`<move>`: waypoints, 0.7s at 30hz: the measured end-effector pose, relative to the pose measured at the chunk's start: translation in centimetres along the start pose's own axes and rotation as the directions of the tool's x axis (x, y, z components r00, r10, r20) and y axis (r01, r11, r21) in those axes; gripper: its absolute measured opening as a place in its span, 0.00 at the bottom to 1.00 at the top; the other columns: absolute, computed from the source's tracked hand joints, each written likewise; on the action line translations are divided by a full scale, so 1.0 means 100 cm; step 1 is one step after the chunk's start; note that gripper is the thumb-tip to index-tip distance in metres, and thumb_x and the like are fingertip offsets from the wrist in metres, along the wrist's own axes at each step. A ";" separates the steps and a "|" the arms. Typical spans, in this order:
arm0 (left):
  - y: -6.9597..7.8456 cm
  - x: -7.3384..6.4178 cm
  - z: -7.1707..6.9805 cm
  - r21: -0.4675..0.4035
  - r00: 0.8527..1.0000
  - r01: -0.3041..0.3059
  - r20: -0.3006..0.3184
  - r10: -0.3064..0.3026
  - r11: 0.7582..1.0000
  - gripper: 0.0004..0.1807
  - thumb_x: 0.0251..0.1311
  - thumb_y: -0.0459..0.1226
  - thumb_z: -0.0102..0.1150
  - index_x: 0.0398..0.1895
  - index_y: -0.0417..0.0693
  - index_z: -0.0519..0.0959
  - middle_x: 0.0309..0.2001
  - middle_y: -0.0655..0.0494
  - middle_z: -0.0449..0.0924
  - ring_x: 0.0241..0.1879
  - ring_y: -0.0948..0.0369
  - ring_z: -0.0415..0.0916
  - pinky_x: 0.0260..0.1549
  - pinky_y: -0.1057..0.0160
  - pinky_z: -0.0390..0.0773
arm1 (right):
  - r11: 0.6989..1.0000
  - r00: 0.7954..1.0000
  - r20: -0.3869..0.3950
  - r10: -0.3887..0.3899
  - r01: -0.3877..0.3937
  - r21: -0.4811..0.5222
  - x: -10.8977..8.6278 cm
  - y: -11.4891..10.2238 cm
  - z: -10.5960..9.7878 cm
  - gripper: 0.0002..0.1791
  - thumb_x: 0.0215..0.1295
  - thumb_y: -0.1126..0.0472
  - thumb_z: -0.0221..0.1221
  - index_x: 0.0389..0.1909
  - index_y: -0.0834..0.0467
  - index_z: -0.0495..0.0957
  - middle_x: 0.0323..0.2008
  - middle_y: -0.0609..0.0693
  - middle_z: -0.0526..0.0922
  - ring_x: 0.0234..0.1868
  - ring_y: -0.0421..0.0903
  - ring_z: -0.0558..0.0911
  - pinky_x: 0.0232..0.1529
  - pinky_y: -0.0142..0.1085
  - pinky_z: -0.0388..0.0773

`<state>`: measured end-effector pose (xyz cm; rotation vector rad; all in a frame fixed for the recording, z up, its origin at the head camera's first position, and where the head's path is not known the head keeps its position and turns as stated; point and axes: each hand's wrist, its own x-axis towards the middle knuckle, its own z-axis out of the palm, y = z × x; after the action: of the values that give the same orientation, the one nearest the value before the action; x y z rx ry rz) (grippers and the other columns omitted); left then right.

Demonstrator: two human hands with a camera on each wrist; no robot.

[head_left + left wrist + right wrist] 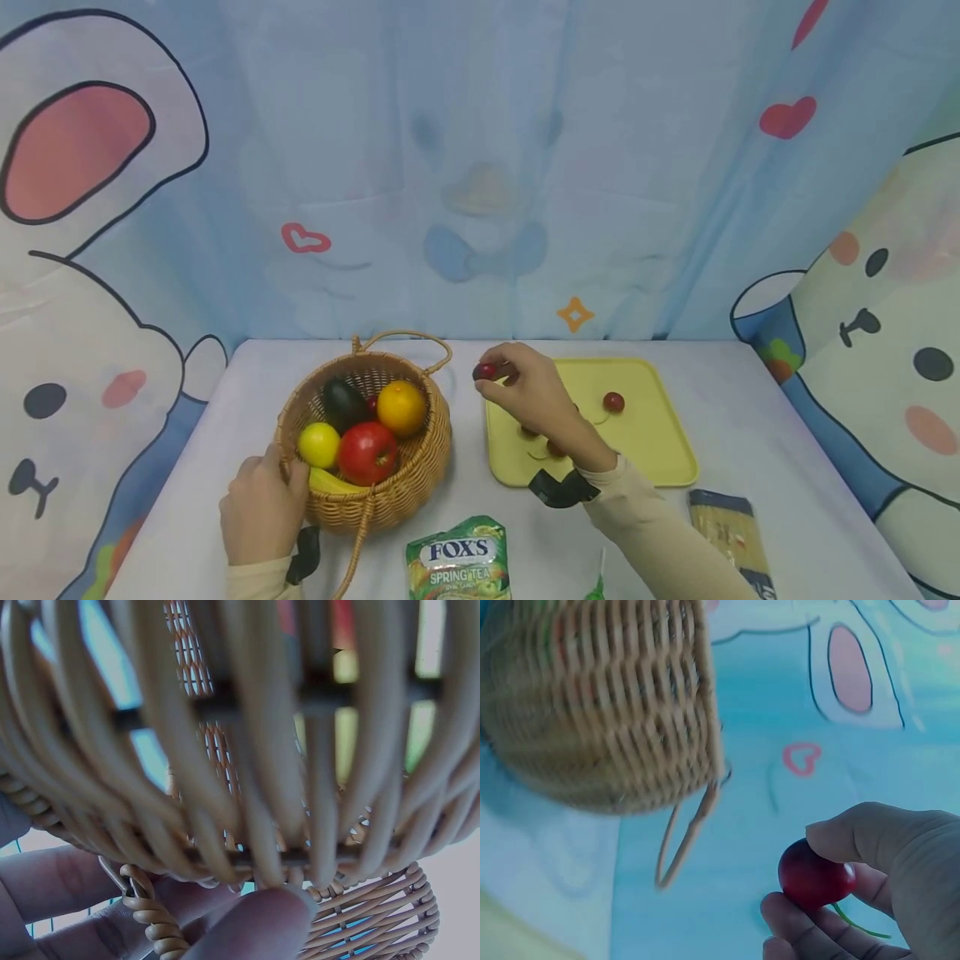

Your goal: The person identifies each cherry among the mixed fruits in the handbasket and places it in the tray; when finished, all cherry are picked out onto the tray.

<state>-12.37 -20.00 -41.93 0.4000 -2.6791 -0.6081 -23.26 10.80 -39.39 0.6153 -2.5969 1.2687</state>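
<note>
My right hand [536, 396] pinches a dark red cherry [815, 875] between thumb and fingers, above the left edge of a yellow tray [660, 454]. A thin green stem trails from the cherry in the right wrist view. My left hand [264, 507] grips the near-left rim of a wicker basket [420, 492], with thumb and fingers around the woven edge in the left wrist view. Inside the basket lie a red apple [367, 453], an orange [401, 408], a yellow lemon [318, 445], a dark green avocado [343, 405] and a banana [333, 482].
Several cherries lie on the tray, one of them a cherry [613, 402] toward its right; my forearm partly covers others. A green candy bag [458, 560] lies at the front, and a tan and navy packet [729, 533] at the right. A basket handle [362, 542] hangs toward the front.
</note>
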 end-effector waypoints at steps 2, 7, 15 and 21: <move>0.000 0.000 0.000 -0.002 1.000 0.005 0.009 -0.005 1.000 0.09 0.56 0.32 0.56 0.24 0.34 0.74 0.18 0.45 0.68 0.15 0.51 0.67 0.14 0.53 0.69 | 0.999 0.999 -0.022 0.043 -0.043 -0.002 -0.008 0.008 -0.007 0.13 0.58 0.63 0.67 0.44 0.57 0.81 0.41 0.51 0.83 0.37 0.46 0.85 0.38 0.39 0.80; 0.001 0.001 0.000 -0.002 1.000 0.008 0.011 -0.008 1.000 0.09 0.56 0.33 0.56 0.26 0.33 0.75 0.18 0.45 0.68 0.15 0.52 0.67 0.14 0.54 0.69 | 0.991 0.990 -0.045 0.136 -0.137 -0.013 -0.025 0.029 -0.021 0.13 0.58 0.62 0.68 0.43 0.57 0.79 0.41 0.52 0.83 0.39 0.48 0.86 0.40 0.41 0.81; 0.001 0.001 0.000 -0.002 1.000 -0.006 -0.004 0.006 1.000 0.09 0.55 0.32 0.56 0.26 0.32 0.76 0.18 0.44 0.70 0.16 0.52 0.67 0.14 0.53 0.69 | 0.956 0.957 -0.081 0.279 -0.285 -0.072 -0.054 0.071 -0.041 0.14 0.59 0.60 0.67 0.42 0.59 0.77 0.42 0.56 0.82 0.40 0.52 0.85 0.36 0.41 0.79; 0.001 0.000 -0.001 0.008 1.000 0.007 0.025 -0.007 1.000 0.10 0.56 0.33 0.55 0.29 0.30 0.76 0.19 0.43 0.70 0.17 0.51 0.68 0.15 0.51 0.71 | 0.939 0.950 -0.083 0.300 -0.310 -0.151 -0.078 0.100 -0.047 0.18 0.59 0.64 0.66 0.50 0.65 0.79 0.45 0.61 0.80 0.40 0.57 0.85 0.37 0.46 0.82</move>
<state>-12.39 -19.96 -41.81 0.4064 -2.7052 -0.6090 -20.74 22.13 -46.24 0.1458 -2.7878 1.1142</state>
